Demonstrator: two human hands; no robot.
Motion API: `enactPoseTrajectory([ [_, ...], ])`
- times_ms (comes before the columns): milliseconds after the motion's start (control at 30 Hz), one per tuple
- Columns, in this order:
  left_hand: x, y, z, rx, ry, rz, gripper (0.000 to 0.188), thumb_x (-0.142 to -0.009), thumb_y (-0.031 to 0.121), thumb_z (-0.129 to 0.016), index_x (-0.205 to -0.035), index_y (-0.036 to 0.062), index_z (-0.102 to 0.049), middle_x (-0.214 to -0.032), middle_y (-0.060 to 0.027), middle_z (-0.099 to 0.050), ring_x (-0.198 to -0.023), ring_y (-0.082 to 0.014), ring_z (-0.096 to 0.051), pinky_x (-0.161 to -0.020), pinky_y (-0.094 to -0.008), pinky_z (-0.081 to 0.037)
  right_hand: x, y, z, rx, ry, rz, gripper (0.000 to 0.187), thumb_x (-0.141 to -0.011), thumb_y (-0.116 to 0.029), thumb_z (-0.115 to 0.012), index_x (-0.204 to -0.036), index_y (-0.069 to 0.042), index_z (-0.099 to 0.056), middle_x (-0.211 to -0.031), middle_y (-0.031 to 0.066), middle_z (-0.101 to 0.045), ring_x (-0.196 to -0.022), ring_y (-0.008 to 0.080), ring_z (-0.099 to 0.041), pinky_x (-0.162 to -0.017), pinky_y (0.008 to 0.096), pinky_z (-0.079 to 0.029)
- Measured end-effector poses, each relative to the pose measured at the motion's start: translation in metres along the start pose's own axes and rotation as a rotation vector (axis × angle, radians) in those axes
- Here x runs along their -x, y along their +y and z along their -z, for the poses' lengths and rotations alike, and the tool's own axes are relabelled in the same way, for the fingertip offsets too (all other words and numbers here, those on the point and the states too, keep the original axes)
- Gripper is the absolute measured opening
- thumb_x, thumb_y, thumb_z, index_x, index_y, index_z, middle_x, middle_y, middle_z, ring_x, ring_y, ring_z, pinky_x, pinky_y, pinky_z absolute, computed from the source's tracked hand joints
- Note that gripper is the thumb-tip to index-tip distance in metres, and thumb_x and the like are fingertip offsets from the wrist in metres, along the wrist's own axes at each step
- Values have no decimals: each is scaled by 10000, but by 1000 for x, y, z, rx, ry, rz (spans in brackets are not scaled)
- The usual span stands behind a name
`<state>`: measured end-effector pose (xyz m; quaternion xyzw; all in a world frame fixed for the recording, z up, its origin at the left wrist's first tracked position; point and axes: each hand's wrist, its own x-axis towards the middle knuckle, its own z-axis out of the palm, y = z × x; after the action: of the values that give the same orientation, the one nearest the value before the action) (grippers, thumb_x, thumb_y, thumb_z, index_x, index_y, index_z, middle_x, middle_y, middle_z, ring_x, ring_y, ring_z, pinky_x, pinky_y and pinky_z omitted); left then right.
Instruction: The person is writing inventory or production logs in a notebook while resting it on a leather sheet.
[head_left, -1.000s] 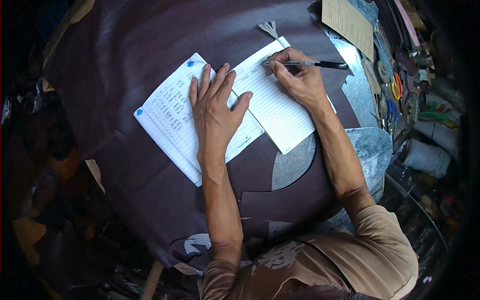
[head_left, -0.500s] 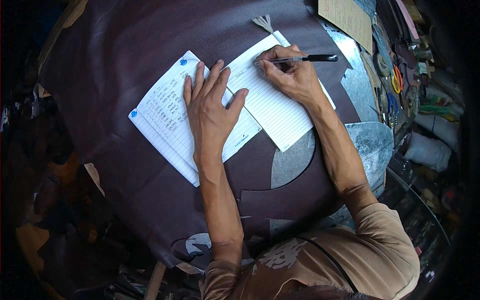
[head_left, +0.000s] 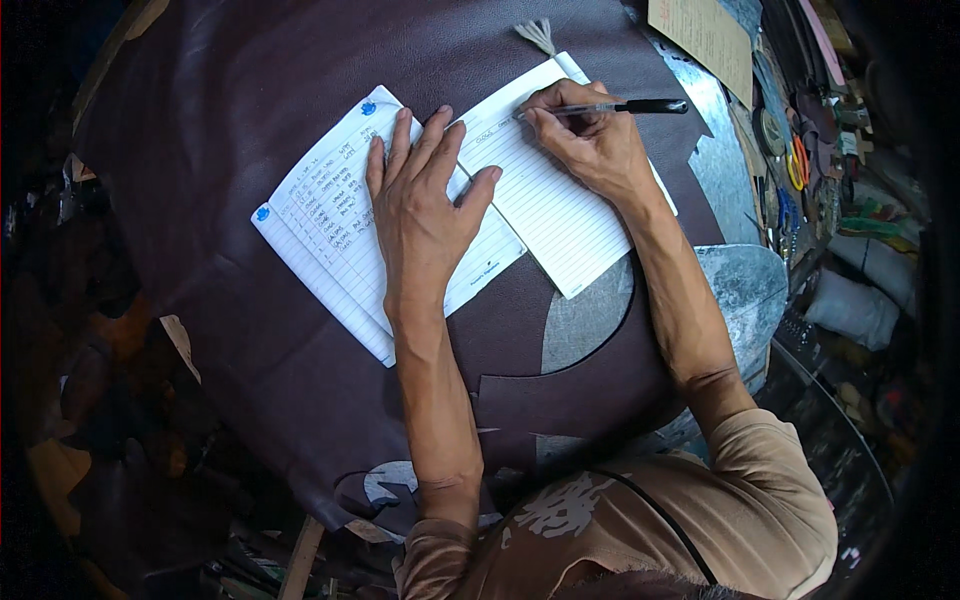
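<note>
An open lined notebook (head_left: 540,200) lies on a dark brown leather sheet (head_left: 230,120). Its left page carries rows of handwriting, its right page is mostly blank lines. My left hand (head_left: 425,205) rests flat on the notebook's middle, fingers spread, pressing it down. My right hand (head_left: 590,140) holds a black pen (head_left: 625,106) with the tip on the top lines of the right page. A small pale tassel (head_left: 537,34) lies just beyond the notebook's top edge.
The leather has shapes cut out of it, showing a grey metal tabletop (head_left: 590,320) underneath. A tan card (head_left: 705,35) lies at the top right. Scissors with orange handles (head_left: 797,165) and several tools crowd the right edge.
The pen tip has stayed near the top of the right page, with the hand shifting slightly left. My left hand has remained flat on the notebook.
</note>
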<state>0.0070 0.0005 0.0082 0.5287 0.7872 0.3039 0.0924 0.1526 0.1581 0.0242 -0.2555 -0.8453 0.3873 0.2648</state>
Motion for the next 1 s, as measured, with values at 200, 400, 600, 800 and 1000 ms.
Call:
enactPoseTrajectory([
  [200,0,-1,-2,0,9,-10,538,-844,409,-755,-1245,55,-698,-1434,-66,-596,-1456,-318,-381,-1235,-528,-168,0,4,-3,-38,36,30,184,-932,-188,-663,-913,-20,-736,-669,45,-661,-491,92,-487,-434,247,-370],
  [400,1,-2,-1,-5,17,-11,534,-837,402,-765,-1244,63,-699,-1428,-64,-600,-1452,-318,-389,-1233,-531,-172,3,3,-4,-43,19,-12,206,-946,-209,-648,-921,-22,-731,-687,43,-670,-505,83,-507,-442,249,-382],
  [600,0,0,0,-5,21,-15,536,-834,400,-768,-1246,65,-699,-1427,-61,-602,-1450,-311,-393,-1234,-518,-179,1,1,-3,-98,15,-21,210,-955,-206,-644,-915,-15,-721,-692,34,-667,-522,75,-510,-466,240,-394],
  [800,0,1,0,-5,12,-5,537,-839,403,-763,-1250,65,-697,-1433,-58,-597,-1455,-303,-385,-1236,-515,-172,1,1,-2,-61,-6,-16,184,-949,-197,-655,-917,-30,-726,-672,17,-647,-524,65,-501,-462,245,-384],
  [1000,1,0,-1,-9,10,-1,535,-842,409,-759,-1252,70,-698,-1434,-56,-596,-1457,-303,-383,-1236,-517,-171,1,2,-2,-52,19,-7,195,-951,-209,-655,-895,-33,-718,-662,14,-632,-522,68,-495,-462,249,-386],
])
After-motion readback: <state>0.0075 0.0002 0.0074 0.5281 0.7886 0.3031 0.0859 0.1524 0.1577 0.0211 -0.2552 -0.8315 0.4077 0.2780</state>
